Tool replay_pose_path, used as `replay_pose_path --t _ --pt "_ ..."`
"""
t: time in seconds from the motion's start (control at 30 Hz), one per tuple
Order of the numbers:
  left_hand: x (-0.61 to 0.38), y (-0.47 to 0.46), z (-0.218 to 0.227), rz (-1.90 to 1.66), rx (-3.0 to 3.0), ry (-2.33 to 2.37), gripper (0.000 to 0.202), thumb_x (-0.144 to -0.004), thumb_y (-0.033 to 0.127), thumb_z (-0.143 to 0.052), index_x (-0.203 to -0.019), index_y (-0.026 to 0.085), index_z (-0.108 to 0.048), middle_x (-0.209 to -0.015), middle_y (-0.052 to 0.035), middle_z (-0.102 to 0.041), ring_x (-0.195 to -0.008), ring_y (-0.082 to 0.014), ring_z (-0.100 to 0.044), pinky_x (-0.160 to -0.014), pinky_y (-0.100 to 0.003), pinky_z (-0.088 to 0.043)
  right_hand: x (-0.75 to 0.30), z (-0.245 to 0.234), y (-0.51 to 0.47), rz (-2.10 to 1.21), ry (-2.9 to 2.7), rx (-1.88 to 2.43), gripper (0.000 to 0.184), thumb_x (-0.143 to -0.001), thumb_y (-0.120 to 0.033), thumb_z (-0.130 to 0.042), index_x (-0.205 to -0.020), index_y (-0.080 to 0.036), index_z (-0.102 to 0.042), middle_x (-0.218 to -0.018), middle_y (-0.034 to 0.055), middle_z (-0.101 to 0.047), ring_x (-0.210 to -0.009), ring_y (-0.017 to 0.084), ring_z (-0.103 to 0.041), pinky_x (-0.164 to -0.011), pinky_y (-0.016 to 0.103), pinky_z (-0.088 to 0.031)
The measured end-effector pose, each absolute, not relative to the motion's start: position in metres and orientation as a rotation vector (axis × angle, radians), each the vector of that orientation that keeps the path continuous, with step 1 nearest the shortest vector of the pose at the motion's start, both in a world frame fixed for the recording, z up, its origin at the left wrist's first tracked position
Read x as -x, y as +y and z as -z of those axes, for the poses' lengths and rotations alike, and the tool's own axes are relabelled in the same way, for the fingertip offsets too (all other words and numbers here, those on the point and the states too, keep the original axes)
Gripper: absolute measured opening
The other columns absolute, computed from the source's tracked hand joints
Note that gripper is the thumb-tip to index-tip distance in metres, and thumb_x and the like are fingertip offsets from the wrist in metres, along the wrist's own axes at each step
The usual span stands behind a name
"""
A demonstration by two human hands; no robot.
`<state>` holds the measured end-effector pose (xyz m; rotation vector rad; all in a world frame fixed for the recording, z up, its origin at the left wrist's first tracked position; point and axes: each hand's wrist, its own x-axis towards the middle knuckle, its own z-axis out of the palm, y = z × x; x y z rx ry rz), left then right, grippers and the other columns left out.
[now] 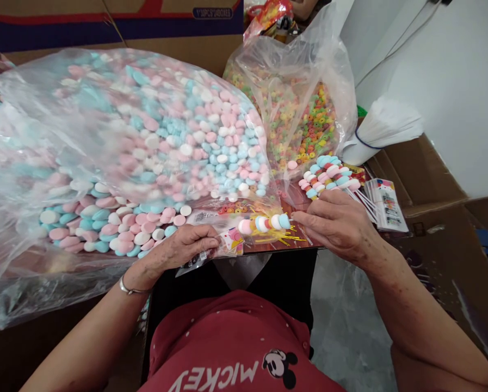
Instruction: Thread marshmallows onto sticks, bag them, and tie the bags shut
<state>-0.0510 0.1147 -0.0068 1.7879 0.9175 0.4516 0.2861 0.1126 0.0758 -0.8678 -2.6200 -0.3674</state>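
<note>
My left hand (pixel 195 242) is closed on a small clear plastic packet (pixel 231 239) with a pink cartoon print. Just beyond the packet's right end lies a marshmallow skewer (pixel 264 224), threaded with pink, white and blue pieces and coloured gummy rings. Closed fingers of my right hand (pixel 337 226) pinch the skewer's blue end; the stick itself is hidden there. I cannot tell whether the skewer's left end is inside the packet. Yellow twist ties (pixel 284 235) lie under and beside the skewer. Behind my right hand is a pile of finished-looking skewers (pixel 327 173) with white sticks.
A large clear bag of marshmallows (pixel 166 130) covers the left, with loose marshmallows (pixel 125 228) spilling forward. Gummy rings fill another bag (pixel 296 114). On the right stand a cup of white sticks (pixel 358 149), a stack of printed packets (pixel 386 204) and cardboard boxes (pixel 435 228).
</note>
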Motion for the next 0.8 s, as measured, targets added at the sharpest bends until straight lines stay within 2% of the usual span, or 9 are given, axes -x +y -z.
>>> replay_pose_path --t 0.33,0.57,0.8 --pt "0.0512 0.1143 0.0105 -0.46 -1.842 0.959 0.031 -0.092 0.036 -0.051 -0.073 0.016 -0.065 -0.065 -0.0008 -0.062 -0.057 -0.01 -0.05 -0.053 -0.019 -0.04 -0.2876 -0.0698 0.1105 0.334 -2.618 0.9 0.014 -0.095 -0.023 -0.054 -0.102 -0.022 -0.066 -0.073 0.002 -0.063 -0.071 0.016 -0.048 -0.066 0.033 -0.037" --pt "0.0526 0.1137 0.0112 -0.432 -1.88 0.981 0.032 -0.093 0.037 -0.049 -0.075 0.016 -0.065 -0.065 0.0008 -0.059 -0.056 -0.0096 -0.049 -0.052 -0.018 -0.038 -0.2812 -0.0754 0.1094 0.321 -2.639 0.82 0.017 -0.095 -0.021 -0.051 -0.093 -0.021 -0.068 -0.065 0.001 -0.059 -0.065 0.015 -0.045 -0.061 0.03 -0.034" --pt "0.0511 0.1138 0.0067 -0.415 -1.959 0.924 0.029 -0.092 0.034 -0.05 -0.074 0.016 -0.062 -0.065 0.0008 -0.059 -0.058 -0.01 -0.052 -0.055 -0.018 -0.04 -0.2831 -0.0723 0.1151 0.054 -2.625 0.785 0.02 -0.095 -0.02 -0.05 -0.089 -0.018 -0.069 -0.064 0.0009 -0.057 -0.064 0.015 -0.044 -0.062 0.029 -0.033"
